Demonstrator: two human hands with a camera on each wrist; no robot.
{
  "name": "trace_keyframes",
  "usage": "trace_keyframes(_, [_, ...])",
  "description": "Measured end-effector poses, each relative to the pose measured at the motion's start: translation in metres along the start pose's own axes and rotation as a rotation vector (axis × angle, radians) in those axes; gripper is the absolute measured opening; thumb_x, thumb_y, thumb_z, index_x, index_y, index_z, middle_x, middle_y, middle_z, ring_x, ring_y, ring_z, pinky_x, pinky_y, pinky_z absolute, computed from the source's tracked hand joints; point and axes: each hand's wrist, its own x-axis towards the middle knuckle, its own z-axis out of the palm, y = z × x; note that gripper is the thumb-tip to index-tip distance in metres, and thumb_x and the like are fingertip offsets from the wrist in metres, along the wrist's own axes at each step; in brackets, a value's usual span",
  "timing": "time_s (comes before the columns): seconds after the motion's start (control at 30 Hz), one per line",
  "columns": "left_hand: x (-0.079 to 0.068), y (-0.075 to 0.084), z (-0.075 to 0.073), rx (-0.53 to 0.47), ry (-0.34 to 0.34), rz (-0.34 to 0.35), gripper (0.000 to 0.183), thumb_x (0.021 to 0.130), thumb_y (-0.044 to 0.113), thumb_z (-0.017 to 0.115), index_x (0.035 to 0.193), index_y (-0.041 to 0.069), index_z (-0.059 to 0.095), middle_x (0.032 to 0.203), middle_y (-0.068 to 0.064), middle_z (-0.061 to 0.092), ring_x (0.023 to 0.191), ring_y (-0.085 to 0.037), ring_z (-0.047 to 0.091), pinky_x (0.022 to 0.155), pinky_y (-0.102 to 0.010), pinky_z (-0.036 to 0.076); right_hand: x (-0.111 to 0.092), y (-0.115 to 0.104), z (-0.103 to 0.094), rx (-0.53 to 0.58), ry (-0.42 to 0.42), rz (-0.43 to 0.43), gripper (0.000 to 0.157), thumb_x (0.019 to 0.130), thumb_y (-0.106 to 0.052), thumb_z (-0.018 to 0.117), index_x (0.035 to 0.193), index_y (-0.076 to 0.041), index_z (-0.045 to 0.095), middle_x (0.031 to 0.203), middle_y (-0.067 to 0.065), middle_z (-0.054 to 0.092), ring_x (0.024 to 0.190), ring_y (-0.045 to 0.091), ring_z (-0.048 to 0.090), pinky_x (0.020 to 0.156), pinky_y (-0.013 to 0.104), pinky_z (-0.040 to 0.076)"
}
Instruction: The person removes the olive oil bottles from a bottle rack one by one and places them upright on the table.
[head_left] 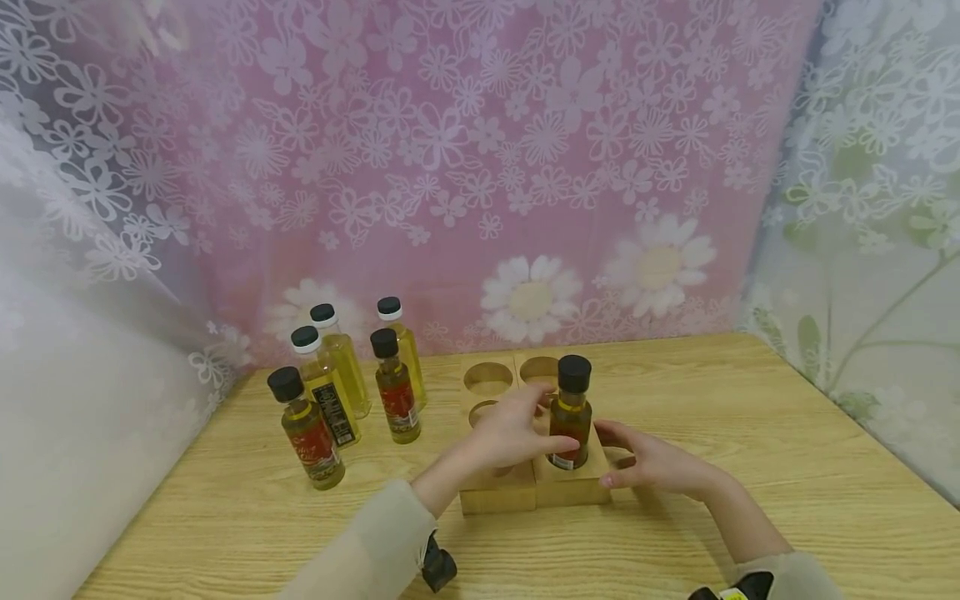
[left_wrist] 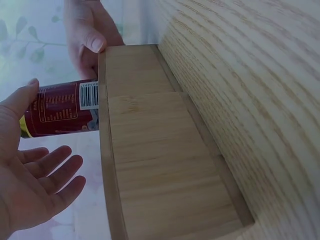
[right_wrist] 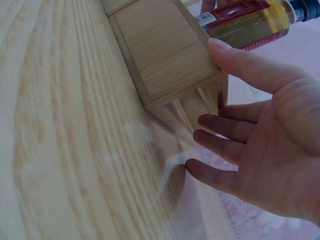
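Observation:
A dark-capped oil bottle with a red label [head_left: 572, 417] stands upright in the front right hole of a wooden rack [head_left: 498, 500]. My left hand [head_left: 513, 429] is around the bottle, thumb across its front. In the left wrist view the thumb lies at the label while the other fingers are loosely spread, apart from the glass. At the rack's right side is my right hand [head_left: 660, 462]; its thumb touches the front corner in the right wrist view, with the other fingers extended along the side. Other round holes in the rack show; the left hand partly covers some.
Left of the rack stand several oil bottles: two with red labels [head_left: 313, 450] [head_left: 397, 400], one with a black label [head_left: 337, 412], and two paler ones [head_left: 347, 367] [head_left: 408, 354] behind. Floral curtains [head_left: 450, 167] enclose the wooden table [head_left: 750, 417] at the back and sides.

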Motion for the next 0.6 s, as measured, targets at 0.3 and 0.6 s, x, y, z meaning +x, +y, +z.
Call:
trace_keyframes(0.3, [0.0031,0.0037,0.0034,-0.082,0.027,-0.019,0.057,0.077,0.040,0.074,0.123,0.016,0.052,0.103,0.008,0.057,0.088,-0.011,0.057,0.067,-0.024,0.047,-0.0012,-0.0018,0.0014,0.002,0.003,0.005,0.085,0.086,-0.023,0.067,0.144,0.009,0.013,0.143,0.032,0.023,0.130,0.048,0.022,0.097,0.057,0.033])
trace_keyframes(0.6, [0.0037,0.0051,0.0060,-0.121,0.031,-0.002,0.048,0.079,0.037,0.073,0.118,0.015,0.055,0.093,0.010,0.058,0.073,-0.003,0.056,0.063,-0.022,0.047,-0.0010,-0.0025,0.0010,0.002,0.006,0.011,0.085,0.086,-0.023,0.067,0.144,0.008,0.013,0.143,0.032,0.023,0.130,0.048,0.023,0.097,0.056,0.033])
